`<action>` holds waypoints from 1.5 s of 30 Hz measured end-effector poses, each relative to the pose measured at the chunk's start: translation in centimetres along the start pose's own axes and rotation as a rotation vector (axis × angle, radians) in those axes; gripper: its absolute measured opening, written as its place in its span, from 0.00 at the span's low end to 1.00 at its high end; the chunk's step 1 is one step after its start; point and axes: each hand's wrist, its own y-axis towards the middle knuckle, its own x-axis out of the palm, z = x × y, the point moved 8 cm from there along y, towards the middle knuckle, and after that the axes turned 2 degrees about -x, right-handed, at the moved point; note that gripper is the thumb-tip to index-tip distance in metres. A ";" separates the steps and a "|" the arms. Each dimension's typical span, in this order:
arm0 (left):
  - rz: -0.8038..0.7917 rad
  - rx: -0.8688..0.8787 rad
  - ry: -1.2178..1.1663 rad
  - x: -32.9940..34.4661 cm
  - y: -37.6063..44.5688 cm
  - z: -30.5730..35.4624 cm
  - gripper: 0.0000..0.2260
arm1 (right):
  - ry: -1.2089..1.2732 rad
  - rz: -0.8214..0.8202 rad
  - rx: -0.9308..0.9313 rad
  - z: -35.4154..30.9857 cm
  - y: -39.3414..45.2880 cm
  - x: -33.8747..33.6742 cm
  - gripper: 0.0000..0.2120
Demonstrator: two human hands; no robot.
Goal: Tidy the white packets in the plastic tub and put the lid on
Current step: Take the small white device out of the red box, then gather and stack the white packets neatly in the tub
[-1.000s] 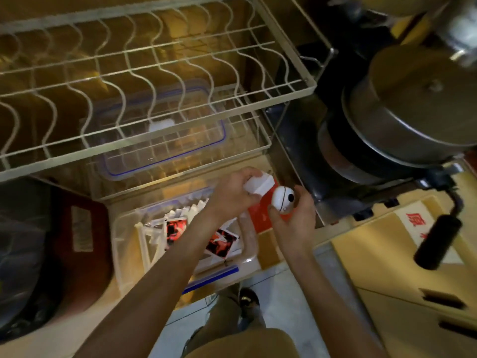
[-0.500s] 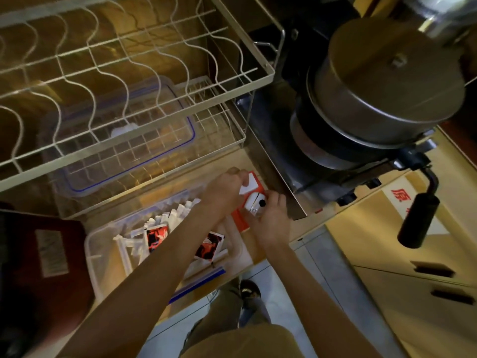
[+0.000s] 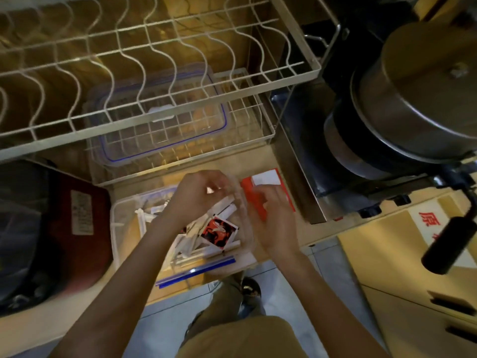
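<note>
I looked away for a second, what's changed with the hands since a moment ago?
The right hand no longer holds the small white round object, and the left hand no longer holds the white box. Both now sit over the plastic tub. The lid stays on the wire shelf.

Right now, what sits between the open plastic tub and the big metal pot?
In the head view, a red and white box lies between the tub and the pot, beside a dark metal stand under the pot.
</note>
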 end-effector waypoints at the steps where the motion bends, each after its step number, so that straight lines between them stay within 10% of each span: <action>1: 0.001 -0.034 0.012 -0.1 -0.6 -1.0 0.05 | 0.020 -0.078 -0.024 -0.6 0.0 1.2 0.10; 6: 0.063 -0.292 0.052 0.3 -3.6 -7.3 0.09 | 0.018 -0.406 -0.009 -1.1 -0.2 8.0 0.16; 14: 0.305 -0.633 0.086 1.5 -7.4 -13.8 0.20 | -0.538 -0.481 -0.031 0.5 0.1 12.0 0.28; 27: 0.392 -0.686 -0.024 1.8 -7.4 -15.5 0.23 | -0.682 -0.502 -0.231 0.0 0.3 13.1 0.15; 37: 0.470 -0.620 -0.177 1.3 -8.0 -14.9 0.07 | 0.366 -0.537 0.397 -2.7 1.1 11.0 0.06; 45: 0.370 -0.720 -0.607 2.5 -8.8 -16.7 0.08 | 0.456 -0.419 0.552 -0.7 0.9 15.9 0.10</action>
